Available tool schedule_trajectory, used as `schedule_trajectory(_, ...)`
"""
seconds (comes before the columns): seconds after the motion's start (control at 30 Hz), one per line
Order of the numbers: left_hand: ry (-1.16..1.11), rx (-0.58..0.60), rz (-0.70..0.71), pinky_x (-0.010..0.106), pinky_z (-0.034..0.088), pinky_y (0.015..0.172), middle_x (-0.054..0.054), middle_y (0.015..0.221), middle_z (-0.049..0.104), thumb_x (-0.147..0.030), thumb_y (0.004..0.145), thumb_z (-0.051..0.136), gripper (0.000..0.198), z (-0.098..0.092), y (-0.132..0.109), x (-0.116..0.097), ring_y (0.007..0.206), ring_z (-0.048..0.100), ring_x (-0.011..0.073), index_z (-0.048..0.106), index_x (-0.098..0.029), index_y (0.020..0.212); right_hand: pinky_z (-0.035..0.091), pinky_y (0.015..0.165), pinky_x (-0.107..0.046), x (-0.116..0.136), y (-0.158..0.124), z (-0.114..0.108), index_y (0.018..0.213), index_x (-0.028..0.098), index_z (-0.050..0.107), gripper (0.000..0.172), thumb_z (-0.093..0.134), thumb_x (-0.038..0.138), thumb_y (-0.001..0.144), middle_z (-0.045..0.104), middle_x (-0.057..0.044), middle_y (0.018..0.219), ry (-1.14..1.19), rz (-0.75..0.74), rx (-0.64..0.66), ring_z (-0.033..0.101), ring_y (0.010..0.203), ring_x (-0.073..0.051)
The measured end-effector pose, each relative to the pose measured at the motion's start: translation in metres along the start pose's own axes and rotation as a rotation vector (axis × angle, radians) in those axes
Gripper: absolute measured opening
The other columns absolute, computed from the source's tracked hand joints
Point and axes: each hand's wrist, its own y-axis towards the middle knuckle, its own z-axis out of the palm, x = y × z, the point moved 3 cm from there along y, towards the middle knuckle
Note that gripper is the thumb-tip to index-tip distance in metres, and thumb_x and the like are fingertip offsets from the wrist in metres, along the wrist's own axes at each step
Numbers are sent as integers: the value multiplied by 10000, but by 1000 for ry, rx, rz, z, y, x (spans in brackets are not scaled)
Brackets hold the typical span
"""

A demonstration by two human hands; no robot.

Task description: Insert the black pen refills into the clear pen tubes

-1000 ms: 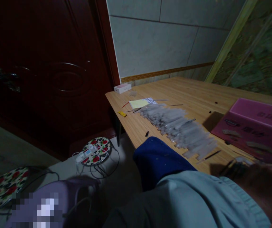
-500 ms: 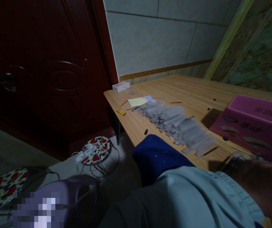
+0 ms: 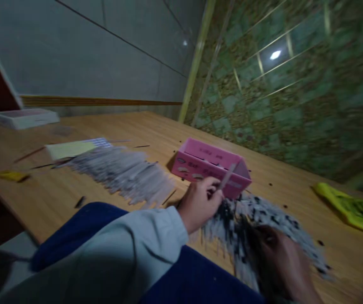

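My left hand [image 3: 200, 202] is closed on a thin translucent strip [image 3: 227, 176], which sticks up in front of the pink box [image 3: 209, 166]. At the lower right, my right hand [image 3: 284, 257] is over a pile of thin clear and black pieces [image 3: 273, 217]; it is blurred, and its fingers are largely hidden in shadow. To the left of the pink box, many similar clear pieces [image 3: 121, 173] lie side by side on the wooden table [image 3: 143, 126].
A white box [image 3: 26, 118] stands at the far left, with a pale yellow pad [image 3: 69, 148] and a small yellow packet [image 3: 12, 175] nearer. Yellow cloth or plastic [image 3: 349, 207] lies at the right. Small black bits are scattered about.
The view has swung to the right, away from the door and stools. Both hands now show, with the strip upright in my left hand, and the pile and yellow item have come into view.
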Motion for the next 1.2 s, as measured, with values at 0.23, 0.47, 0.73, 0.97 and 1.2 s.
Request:
schedule_trajectory(0.23, -159, 110, -111, 311, 547, 685, 46, 776, 692, -227, 771, 532, 122, -7, -8, 33, 728, 674, 177, 581, -186, 875, 416, 614, -282, 2, 1, 3, 890, 233, 635, 205, 467, 325, 817, 690, -43, 842, 90, 93, -15, 630, 780, -237)
schedule_trajectory(0.47, -292, 177, -274, 330, 533, 650, 40, 774, 678, -288, 747, 583, 180, -9, -21, 59, 647, 666, 178, 556, -182, 889, 387, 609, -272, -2, 9, -2, 855, 212, 633, 179, 463, 262, 830, 660, -62, 833, -16, 101, -63, 620, 761, -223)
schedule_trajectory(0.73, -303, 205, -299, 336, 527, 677, 44, 776, 661, -296, 740, 590, 195, -6, -24, 64, 712, 664, 197, 555, -172, 886, 425, 730, -270, 51, 5, 19, 1022, 191, 632, 247, 535, 266, 809, 634, -70, 964, 202, -95, 34, 595, 869, -217)
schedule_trajectory(0.97, -319, 228, -336, 319, 513, 658, 42, 756, 642, -288, 726, 604, 196, -5, -23, 57, 663, 660, 190, 542, -158, 859, 419, 780, -233, 66, -4, 26, 1072, 193, 621, 293, 525, 171, 796, 606, -66, 1007, 228, -121, 24, 572, 914, -191)
schedule_trajectory(1.2, -330, 245, -352, 320, 514, 657, 40, 754, 646, -305, 732, 607, 236, -5, -23, 64, 658, 657, 190, 548, -158, 906, 396, 729, -226, 43, 4, 8, 982, 224, 627, 189, 521, 241, 827, 621, -26, 911, 113, -78, -80, 571, 850, -170)
